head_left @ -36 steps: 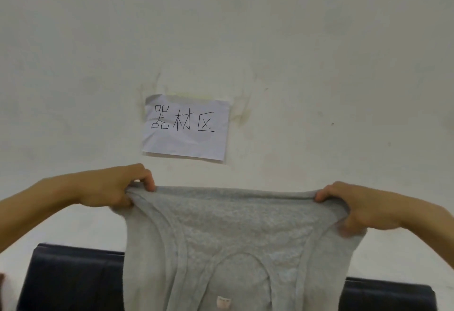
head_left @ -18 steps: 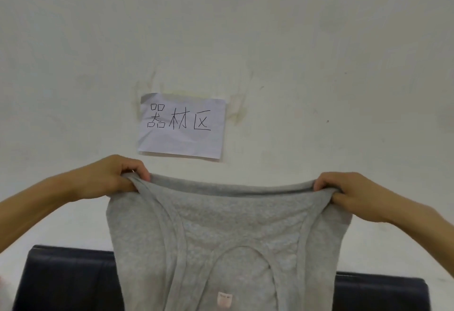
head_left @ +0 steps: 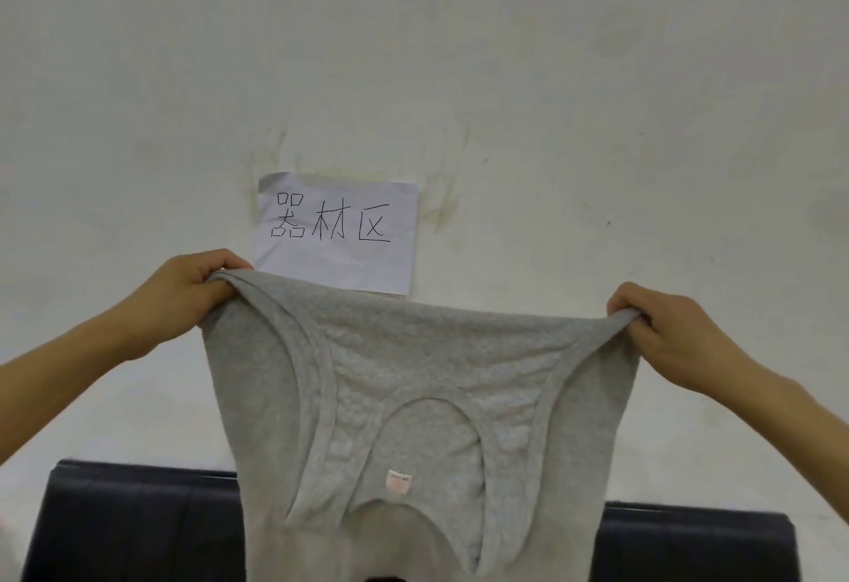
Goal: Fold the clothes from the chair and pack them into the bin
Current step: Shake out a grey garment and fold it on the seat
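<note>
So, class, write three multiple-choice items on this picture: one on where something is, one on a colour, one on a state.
1. Where is the paper sign?
A. on the wall above the garment
B. on the chair
C. in the right hand

2. What colour is the garment?
A. red
B. grey
C. black

3. How is the garment held?
A. folded on the chair
B. dangling from one hand
C. spread out between both hands

Answers:
1 A: the sign is stuck to the wall, just above the garment's top edge.
2 B: the cloth is light grey, with a small pink label.
3 C: the left hand and the right hand each grip a top corner, and the cloth hangs down in front of the dark chair.
</note>
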### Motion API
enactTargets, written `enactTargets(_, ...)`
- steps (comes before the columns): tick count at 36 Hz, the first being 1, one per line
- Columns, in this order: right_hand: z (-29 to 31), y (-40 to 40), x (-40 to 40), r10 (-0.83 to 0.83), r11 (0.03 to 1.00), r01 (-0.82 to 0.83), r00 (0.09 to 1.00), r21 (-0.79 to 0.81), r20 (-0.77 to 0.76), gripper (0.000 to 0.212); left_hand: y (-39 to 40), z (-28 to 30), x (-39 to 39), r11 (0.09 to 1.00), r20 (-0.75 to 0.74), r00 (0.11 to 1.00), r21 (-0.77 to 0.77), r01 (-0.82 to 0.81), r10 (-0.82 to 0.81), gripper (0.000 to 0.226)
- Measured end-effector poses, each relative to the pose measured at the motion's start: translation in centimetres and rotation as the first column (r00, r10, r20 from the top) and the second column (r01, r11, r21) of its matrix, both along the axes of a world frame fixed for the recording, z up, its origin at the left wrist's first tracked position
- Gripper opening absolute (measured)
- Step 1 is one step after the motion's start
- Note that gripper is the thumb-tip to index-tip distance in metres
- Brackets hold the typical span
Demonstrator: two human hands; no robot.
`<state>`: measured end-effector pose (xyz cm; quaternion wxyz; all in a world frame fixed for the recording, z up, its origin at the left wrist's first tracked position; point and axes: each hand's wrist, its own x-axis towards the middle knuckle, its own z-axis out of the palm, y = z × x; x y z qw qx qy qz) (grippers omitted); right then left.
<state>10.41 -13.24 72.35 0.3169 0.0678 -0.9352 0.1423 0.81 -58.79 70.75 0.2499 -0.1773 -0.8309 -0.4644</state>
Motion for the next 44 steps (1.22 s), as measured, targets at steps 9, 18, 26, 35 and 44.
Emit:
enactTargets(9,0.1,2.2,0.0,0.356,0.681,-0.294,0.933,-0.671,-0.047,0.043,-3.0,-0.3,-0.5,0.850,0.219,0.886,0.444,0.282,-0.409,0.038)
enactTargets(18,0.0,2.6,-0.2,0.437,0.582,-0.277,0.900,-0.765,0.006,0.036,-3.7,-0.2,-1.2,0.785,0.244,0.856,0.565,0.256,-0.455,0.043)
enactTargets(26,-0.6,1.8,-0.7,0.447,0.698,-0.257,0.885,-0.669,0.127,0.079,-2.3,0.2,-0.3,0.864,0.270,0.903,0.470,0.180,-0.335,0.032)
enactTargets(35,0.0,-1.0,-0.5,0.330,0.887,-0.187,0.896,-0.422,0.298,0.013,4.2,-0.6,-0.8,0.841,0.333,0.794,0.390,0.376,-0.509,0.012)
enactTargets(44,1.9,-1.6,-0.4,0.273,0.931,-0.169,0.911,-0.324,0.309,0.022,12.1,-2.7,-1.0,0.784,0.413,0.674,0.213,0.582,-0.613,0.014)
